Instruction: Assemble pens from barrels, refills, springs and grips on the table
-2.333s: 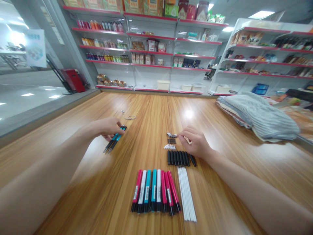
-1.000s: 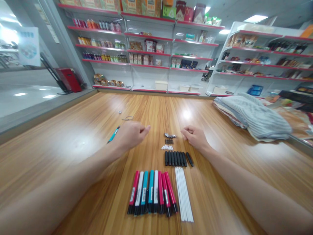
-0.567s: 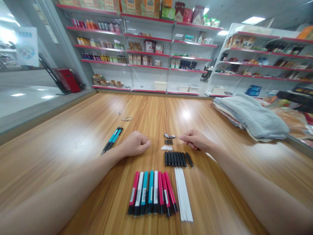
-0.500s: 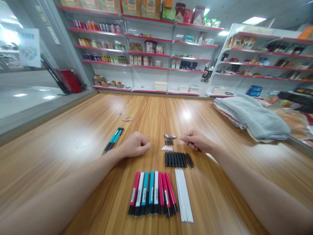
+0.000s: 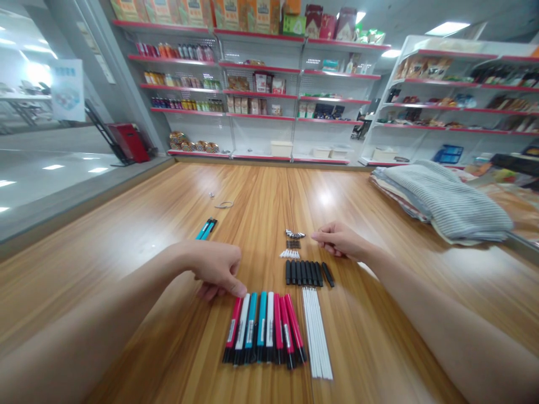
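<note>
My left hand [image 5: 217,271] hovers over the wooden table [image 5: 138,235], fingers curled down, fingertips just at the top end of the leftmost red pen barrel in a row of red, white and teal pen barrels [image 5: 263,328]. I see nothing in it. My right hand [image 5: 339,240] rests with fingers pinched together beside a small pile of silver pen tips [image 5: 295,233]; whether it holds one is unclear. Below lie small black parts [image 5: 293,244], white tips [image 5: 288,254], black caps [image 5: 307,272] and white refill tubes [image 5: 318,331]. Two assembled teal pens [image 5: 206,229] lie to the left.
Folded striped cloths [image 5: 446,202] are stacked at the table's right. A small ring [image 5: 225,204] and a tiny metal piece [image 5: 211,194] lie further back. Store shelves with goods [image 5: 261,84] line the far wall; a red box [image 5: 128,141] stands on the floor at left.
My left hand let go of the teal pens, swung right, then came back toward me to the top of the pen barrel row. My right hand stayed by the silver tips.
</note>
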`<action>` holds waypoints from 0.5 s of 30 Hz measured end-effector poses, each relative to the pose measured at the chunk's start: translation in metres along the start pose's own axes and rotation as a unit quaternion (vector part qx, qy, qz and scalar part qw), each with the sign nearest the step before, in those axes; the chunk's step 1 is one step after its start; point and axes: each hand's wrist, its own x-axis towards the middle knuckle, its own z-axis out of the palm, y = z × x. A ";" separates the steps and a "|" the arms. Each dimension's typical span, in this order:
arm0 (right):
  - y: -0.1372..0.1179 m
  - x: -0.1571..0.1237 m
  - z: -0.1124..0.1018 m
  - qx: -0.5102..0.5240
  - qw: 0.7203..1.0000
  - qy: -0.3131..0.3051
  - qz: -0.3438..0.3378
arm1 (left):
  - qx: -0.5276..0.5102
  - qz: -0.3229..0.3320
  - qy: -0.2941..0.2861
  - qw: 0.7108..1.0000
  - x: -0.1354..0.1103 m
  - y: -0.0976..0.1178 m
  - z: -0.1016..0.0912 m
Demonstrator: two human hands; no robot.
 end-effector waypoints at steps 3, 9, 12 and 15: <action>-0.001 -0.001 0.000 -0.006 1.000 -0.003 0.002 | -0.017 -0.017 -0.019 1.000 0.003 -0.001 0.000; -0.004 -0.002 -0.001 -0.003 1.000 -0.027 0.004 | -0.033 -0.023 -0.021 0.999 -0.004 0.000 0.002; -0.004 -0.001 -0.001 -0.007 1.000 -0.019 0.002 | -0.007 -0.044 -0.024 0.999 -0.008 0.006 0.004; -0.005 0.000 0.002 -0.019 1.000 0.002 0.004 | 0.004 -0.056 -0.045 0.997 -0.010 0.012 0.008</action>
